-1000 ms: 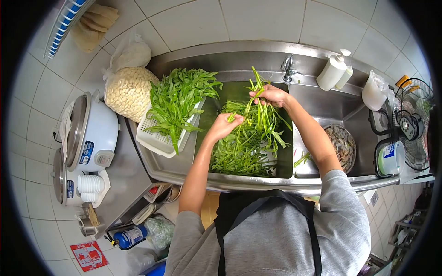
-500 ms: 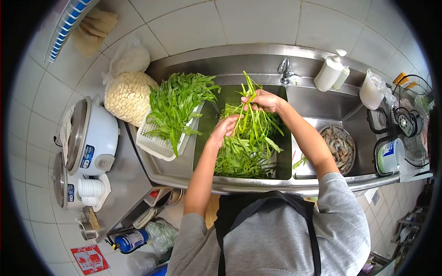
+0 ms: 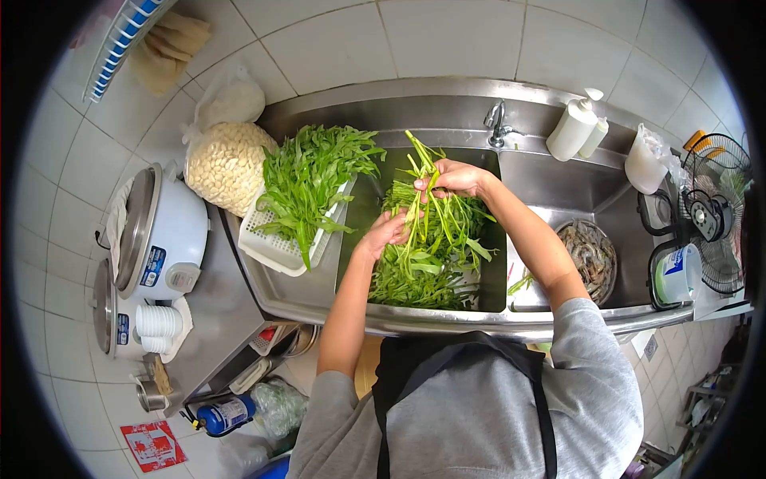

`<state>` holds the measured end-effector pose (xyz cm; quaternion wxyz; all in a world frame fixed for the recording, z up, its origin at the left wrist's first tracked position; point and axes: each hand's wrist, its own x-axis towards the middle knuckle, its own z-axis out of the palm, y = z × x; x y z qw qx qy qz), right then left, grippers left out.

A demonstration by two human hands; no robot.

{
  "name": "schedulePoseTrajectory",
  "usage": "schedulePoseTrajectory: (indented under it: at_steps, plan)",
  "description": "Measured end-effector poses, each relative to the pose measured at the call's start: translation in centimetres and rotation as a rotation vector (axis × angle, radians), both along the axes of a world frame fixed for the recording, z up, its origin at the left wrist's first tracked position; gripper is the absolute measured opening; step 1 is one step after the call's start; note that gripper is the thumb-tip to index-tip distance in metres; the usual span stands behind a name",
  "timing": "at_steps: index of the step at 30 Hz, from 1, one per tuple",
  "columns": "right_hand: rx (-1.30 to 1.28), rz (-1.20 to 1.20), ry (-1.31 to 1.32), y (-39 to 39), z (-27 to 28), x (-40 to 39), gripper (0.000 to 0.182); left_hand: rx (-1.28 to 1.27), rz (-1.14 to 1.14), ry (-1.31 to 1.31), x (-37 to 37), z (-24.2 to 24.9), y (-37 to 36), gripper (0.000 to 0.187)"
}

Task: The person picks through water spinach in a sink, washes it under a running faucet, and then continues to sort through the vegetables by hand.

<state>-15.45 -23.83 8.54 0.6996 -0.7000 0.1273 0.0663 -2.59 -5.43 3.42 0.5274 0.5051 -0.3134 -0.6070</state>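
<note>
Over the left sink basin (image 3: 351, 239), my right hand (image 3: 456, 179) is closed round the upper stems of a bunch of leafy greens (image 3: 431, 215) that looks like water spinach. My left hand (image 3: 386, 233) is closed on stems and leaves lower on the bunch's left side; its fingertips are partly hidden by the greens. Cut stem ends stick up above my hands, and the leaves hang down. Beneath lies a heap of the same greens (image 3: 415, 289), filling much of the basin. More greens (image 3: 307, 180) are piled on a white perforated basket (image 3: 267, 243) to the left.
A bowl of shrimp (image 3: 592, 259) sits in the right basin. Behind are a faucet (image 3: 496, 124) and a pump bottle (image 3: 571, 130). To the left stand a bag of pale peeled cloves or nuts (image 3: 227, 168) and a rice cooker (image 3: 171, 239). A fan (image 3: 712, 215) is far right.
The held bunch has tilted, its stem ends leaning further left and slightly lower. Both hands have shifted slightly and stay on the greens.
</note>
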Motion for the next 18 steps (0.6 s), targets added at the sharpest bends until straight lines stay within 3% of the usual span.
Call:
schedulePoseTrajectory:
  at_steps: [3,6,7,9,11,13,18]
  plan:
    - [-0.008,-0.015,-0.015,0.2,0.2,0.2,0.028,0.021,-0.006,-0.077,0.2,0.6,-0.4,0.026]
    - [-0.086,-0.043,-0.030,0.9,-0.2,0.5,0.027,0.116,0.173,-0.216,0.0,1.0,-0.7,0.016]
    - [-0.119,-0.098,-0.065,1.2,-0.5,0.6,0.026,0.116,0.174,-0.216,0.5,-0.2,-1.0,0.016]
    - [-0.154,-0.153,-0.099,1.4,-0.9,0.9,0.026,0.197,0.418,-0.106,1.8,-3.3,-1.8,0.019]
    - [-0.135,-0.374,-0.043,1.3,-0.9,1.2,0.024,0.194,0.483,-0.041,2.1,-4.0,-1.4,0.023]
    - [-0.001,-0.500,-0.035,0.2,-1.5,1.4,0.022,0.170,0.631,0.042,2.0,-3.9,-0.6,0.022]
    - [0.263,-0.497,-0.055,-2.1,-1.4,0.0,0.020,-0.094,0.651,0.029,2.0,-2.5,1.1,0.026]
